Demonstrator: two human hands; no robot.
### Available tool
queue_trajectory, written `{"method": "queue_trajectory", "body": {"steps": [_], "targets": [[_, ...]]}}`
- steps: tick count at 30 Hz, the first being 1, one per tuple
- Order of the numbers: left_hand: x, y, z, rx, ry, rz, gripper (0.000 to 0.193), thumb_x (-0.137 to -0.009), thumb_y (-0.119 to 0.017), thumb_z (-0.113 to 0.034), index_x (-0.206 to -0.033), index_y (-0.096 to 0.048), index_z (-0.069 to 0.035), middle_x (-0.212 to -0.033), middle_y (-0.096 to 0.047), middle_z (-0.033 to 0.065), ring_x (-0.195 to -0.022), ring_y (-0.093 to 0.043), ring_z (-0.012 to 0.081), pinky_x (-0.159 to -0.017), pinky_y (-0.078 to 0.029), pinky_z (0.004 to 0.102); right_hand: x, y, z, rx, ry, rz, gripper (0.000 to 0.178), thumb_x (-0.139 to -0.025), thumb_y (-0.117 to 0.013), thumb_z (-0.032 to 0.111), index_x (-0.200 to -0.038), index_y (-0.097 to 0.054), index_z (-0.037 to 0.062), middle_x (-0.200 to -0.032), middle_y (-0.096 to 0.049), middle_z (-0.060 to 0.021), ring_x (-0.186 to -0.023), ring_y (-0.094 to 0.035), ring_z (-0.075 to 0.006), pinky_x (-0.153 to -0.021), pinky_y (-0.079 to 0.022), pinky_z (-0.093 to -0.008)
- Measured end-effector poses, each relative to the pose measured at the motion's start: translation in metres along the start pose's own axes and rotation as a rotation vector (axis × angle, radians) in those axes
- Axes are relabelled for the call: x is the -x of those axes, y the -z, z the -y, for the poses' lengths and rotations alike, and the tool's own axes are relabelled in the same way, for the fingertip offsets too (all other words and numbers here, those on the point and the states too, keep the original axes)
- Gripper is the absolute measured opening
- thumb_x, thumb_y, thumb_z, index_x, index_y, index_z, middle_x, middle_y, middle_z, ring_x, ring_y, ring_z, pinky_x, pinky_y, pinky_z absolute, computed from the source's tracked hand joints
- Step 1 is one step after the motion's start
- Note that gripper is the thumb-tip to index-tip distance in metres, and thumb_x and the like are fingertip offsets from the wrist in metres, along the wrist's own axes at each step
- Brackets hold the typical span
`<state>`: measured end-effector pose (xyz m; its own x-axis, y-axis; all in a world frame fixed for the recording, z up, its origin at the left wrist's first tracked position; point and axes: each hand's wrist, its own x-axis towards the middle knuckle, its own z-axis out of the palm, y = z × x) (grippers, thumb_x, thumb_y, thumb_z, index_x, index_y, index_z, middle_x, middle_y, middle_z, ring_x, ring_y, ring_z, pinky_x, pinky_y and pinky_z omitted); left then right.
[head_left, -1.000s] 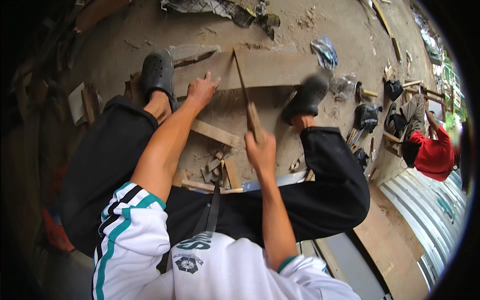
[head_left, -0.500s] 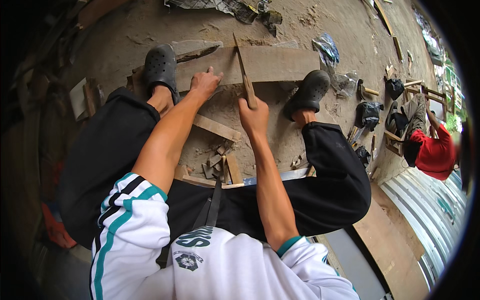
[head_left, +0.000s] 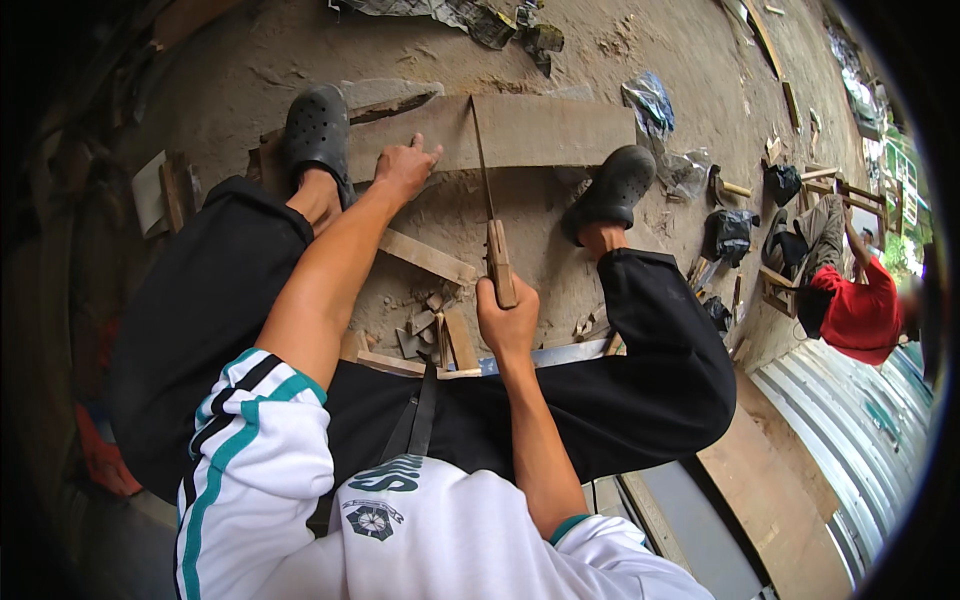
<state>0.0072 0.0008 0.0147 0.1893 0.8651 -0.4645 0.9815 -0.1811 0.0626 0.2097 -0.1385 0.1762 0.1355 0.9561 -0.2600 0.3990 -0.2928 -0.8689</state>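
A long wooden board lies crosswise on the ground in front of me, low down between my feet. My left hand rests on its near edge left of the middle, fingers stretched out and holding nothing. The wooden handle of a handsaw is wrapped in my right hand. Its thin blade runs forward across the board, seen edge-on, to the right of my left hand. My left clog overlaps the board's left part, and my right clog is by its right end.
A loose plank and several wood offcuts lie nearer me. At right are a hammer, black plastic bags and crumpled plastic. Another person in a red top sits further right, beside corrugated metal sheeting.
My right hand has pulled the handsaw back toward me, so its handle is farther from the board. My left hand keeps its place on the board.
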Motion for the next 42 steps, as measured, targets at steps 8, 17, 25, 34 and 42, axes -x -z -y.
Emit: {"method": "queue_trajectory", "body": {"steps": [8,17,25,34,42], "targets": [[0.001,-0.009,0.001,0.005,-0.004,0.011,0.053,-0.094,-0.049,-0.013,-0.143,-0.048,-0.033,-0.15,-0.041,0.021,-0.096,-0.071,0.0328,-0.075,-0.059,0.0434,-0.025,-0.013,-0.012,0.035,0.081,0.013,0.024,-0.083,-0.06,0.015,-0.069,-0.054,-0.0029,-0.056,-0.05,-0.0193,-0.049,-0.051,-0.0223,-0.052,-0.042,-0.0414],[-0.003,-0.009,-0.005,-0.018,-0.044,-0.005,0.053,-0.094,-0.055,-0.024,-0.145,-0.045,-0.034,-0.148,-0.043,0.0211,-0.095,-0.071,0.0332,-0.075,-0.058,0.0431,-0.07,-0.027,-0.024,0.071,0.009,0.021,0.021,-0.082,-0.061,0.016,-0.072,-0.058,-0.0023,-0.059,-0.055,-0.0216,-0.049,-0.053,-0.0285,-0.053,-0.044,-0.0423],[-0.005,-0.01,-0.005,-0.023,-0.073,-0.002,0.054,-0.092,-0.057,-0.026,-0.144,-0.046,-0.034,-0.147,-0.045,0.0203,-0.093,-0.071,0.0328,-0.074,-0.058,0.0433,-0.082,-0.035,-0.04,0.042,0.013,0.031,0.018,-0.08,-0.061,0.014,-0.073,-0.058,-0.0027,-0.063,-0.057,-0.0242,-0.053,-0.056,-0.0382,-0.055,-0.046,-0.0428],[-0.002,-0.014,0.007,-0.064,-0.063,0.01,0.056,-0.092,-0.057,-0.022,-0.144,-0.045,-0.035,-0.146,-0.046,0.0199,-0.092,-0.071,0.0342,-0.074,-0.058,0.0453,-0.045,-0.021,-0.04,-0.01,0.06,0.04,0.02,-0.079,-0.062,0.016,-0.072,-0.058,-0.0021,-0.062,-0.056,-0.0231,-0.055,-0.059,-0.0381,-0.055,-0.045,-0.0441],[0.006,0.001,0.003,-0.074,-0.02,0.017,0.057,-0.09,-0.057,-0.02,-0.145,-0.045,-0.034,-0.147,-0.045,0.0204,-0.097,-0.069,0.0351,-0.076,-0.058,0.0448,-0.003,-0.003,-0.03,-0.11,0.068,0.009,0.019,-0.079,-0.061,0.016,-0.071,-0.055,-0.0012,-0.057,-0.052,-0.0211,-0.049,-0.054,-0.0322,-0.052,-0.043,-0.0418]]}}
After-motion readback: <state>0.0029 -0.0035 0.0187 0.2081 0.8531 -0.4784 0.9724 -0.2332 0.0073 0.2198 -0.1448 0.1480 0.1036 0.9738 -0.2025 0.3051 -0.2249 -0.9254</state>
